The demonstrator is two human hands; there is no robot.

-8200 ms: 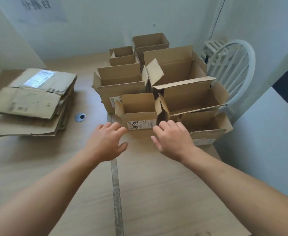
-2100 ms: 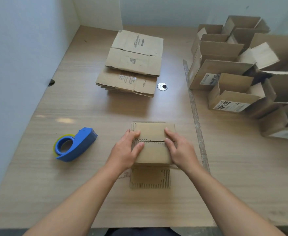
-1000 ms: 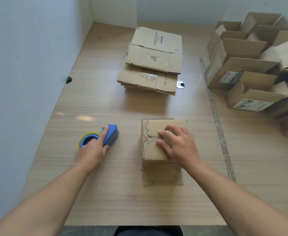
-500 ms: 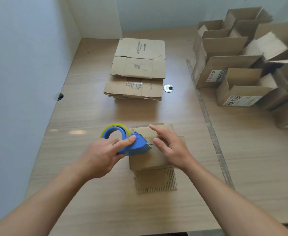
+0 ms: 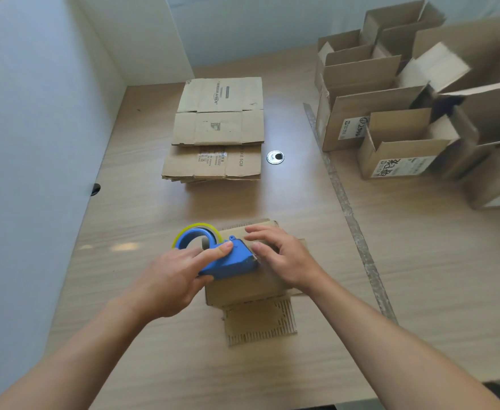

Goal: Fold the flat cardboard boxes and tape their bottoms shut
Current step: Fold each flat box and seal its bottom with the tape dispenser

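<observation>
The change is the tape dispenser (image 5: 228, 260): a second ago it lay on the tabletop (image 5: 420, 276) to the left of the box (image 5: 242, 290), just being taken up. Now it sits low in the middle of the frame, its blue nose set down on the box's upturned bottom. The left hand (image 5: 173, 281) grips it, fingers (image 5: 213, 253) wrapped over the blue body with the forefinger laid along the top, and the yellow-edged roll points away to the upper left. The right hand (image 5: 284, 257) has stayed on the box, its fingers (image 5: 262, 232) nearly straight and pressing the closed flaps flat, fingertips just beside the dispenser's nose. A loose corrugated flap (image 5: 260, 324) sticks out from under the box towards the bottom of the frame. So folding seems finished for this box and taping is about to begin; whether the tape end has already stuck to the cardboard is hidden by the dispenser. The stack of flat boxes (image 5: 219, 128) waits above centre, so several are still to do. The folded boxes (image 5: 390, 137) stand open-topped at the upper right.
</observation>
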